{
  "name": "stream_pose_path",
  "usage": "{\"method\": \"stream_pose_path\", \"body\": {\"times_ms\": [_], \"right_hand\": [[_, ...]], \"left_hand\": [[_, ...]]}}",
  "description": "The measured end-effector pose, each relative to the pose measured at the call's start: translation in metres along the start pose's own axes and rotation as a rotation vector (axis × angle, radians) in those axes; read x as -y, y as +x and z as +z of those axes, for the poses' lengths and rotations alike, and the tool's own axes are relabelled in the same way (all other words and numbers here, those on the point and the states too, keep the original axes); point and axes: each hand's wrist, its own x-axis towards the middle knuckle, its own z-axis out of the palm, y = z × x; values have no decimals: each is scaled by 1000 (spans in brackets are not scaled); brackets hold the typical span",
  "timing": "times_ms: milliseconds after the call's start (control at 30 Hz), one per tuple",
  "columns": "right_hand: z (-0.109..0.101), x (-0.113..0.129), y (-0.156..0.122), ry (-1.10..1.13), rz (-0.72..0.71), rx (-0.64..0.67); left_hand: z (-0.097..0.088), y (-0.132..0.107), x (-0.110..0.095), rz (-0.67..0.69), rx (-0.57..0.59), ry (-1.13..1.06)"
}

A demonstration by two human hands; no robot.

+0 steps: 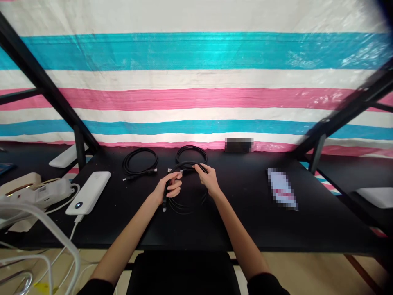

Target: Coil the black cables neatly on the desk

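A black cable is looped between my hands above the black table. My left hand is closed round one side of it, and a connector end hangs below the fingers. My right hand pinches the top of the loop on its right side. Lower strands of the cable droop between the hands. Behind them lies a coiled black cable, partly hidden by the held one. Another coiled black cable rests to the left, its two plugs showing.
A white power bank with a cord lies left, beside a white power strip. To the right is a blurred-out flat device. A dark box stands at the back by the striped sheet. Black frame bars slant at both sides.
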Motion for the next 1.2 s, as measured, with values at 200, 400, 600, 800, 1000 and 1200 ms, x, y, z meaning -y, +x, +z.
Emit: {"method": "stream_pose_path", "body": {"times_ms": [200,400,600,800,1000,1200], "right_hand": [[-8,4,4,150,25,2],[-15,7,5,250,112,163],[-17,9,2,173,125,258],[-14,7,-2,-18,105,395],[-5,0,-5,-85,133,435],[-2,9,-6,229,161,377]], "left_hand": [[7,-3,1,-52,0,31],[7,-7,-5,-108,-25,39],[0,-6,-6,-164,40,85],[-3,-1,-3,-87,-91,68],[-2,-4,-2,-60,-141,103],[-5,-7,-12,267,-209,-38]]}}
